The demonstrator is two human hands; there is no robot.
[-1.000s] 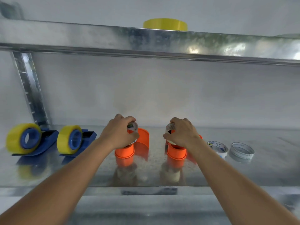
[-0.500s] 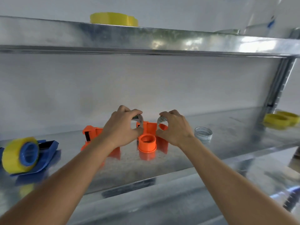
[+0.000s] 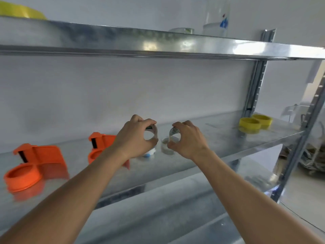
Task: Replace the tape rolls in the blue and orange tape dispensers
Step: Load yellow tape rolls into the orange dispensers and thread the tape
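Two orange tape dispensers lie on the metal shelf (image 3: 228, 143) with bare spools: one at the far left (image 3: 33, 166), the other (image 3: 100, 145) partly behind my left forearm. My left hand (image 3: 135, 138) pinches a thin empty tape ring (image 3: 152, 131) above the shelf. Close beside it, my right hand (image 3: 186, 140) pinches a second empty ring (image 3: 174, 134). Below the hands two more empty rings rest on the shelf, one (image 3: 166, 147) in plain sight, one (image 3: 149, 154) mostly hidden. The blue dispensers are out of view.
Two yellow tape rolls (image 3: 249, 123) sit at the shelf's right end by the upright post (image 3: 253, 87). Another yellow roll (image 3: 21, 11) and a clear container (image 3: 217, 16) stand on the upper shelf. A cable bundle (image 3: 313, 155) lies on the floor at the right.
Both hands have lifted the empty rings off the orange spools and carried them right along the shelf. The view has swung right; the blue dispensers have left the frame.
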